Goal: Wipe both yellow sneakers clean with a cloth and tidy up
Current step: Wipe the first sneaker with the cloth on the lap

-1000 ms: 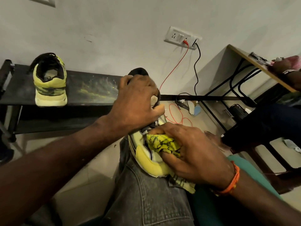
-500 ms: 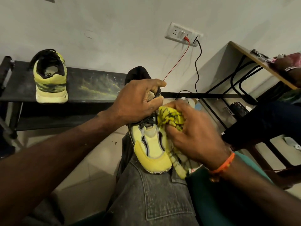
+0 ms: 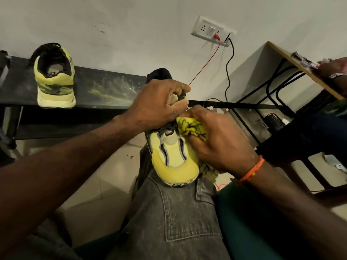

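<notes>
The black tabletop [image 3: 105, 91] along the wall carries the second yellow sneaker [image 3: 55, 79], heel toward the camera, well apart from the work; whether it has been wiped cannot be told. The sneaker in hand [image 3: 173, 162] rests toe-down on the person's jeans-clad knee [image 3: 180, 212], tongue end raised; the left hand [image 3: 157, 107] is clenched round the tongue and collar, steadying it; the right hand [image 3: 221, 143] grips the bunched yellow patterned cloth [image 3: 189, 128] and presses it against the upper beside the laces.

Step in hand, as judged: wiping the lace area and side panel. To do it well, the left hand should hold the shoe firm against the knee so it does not roll; the cloth should be worked in short strokes along the dark overlay seams, then down to the toe cap and the sole edge (which looks scuffed and soiled); a fresh fold of cloth is advisable once one face is dirty.

Against the frame half a second earlier: little differs; the cloth sits slightly lower on the upper; the left thumb and fingers have closed tighter on the tongue; the sneaker on the tabletop has not moved.
</notes>
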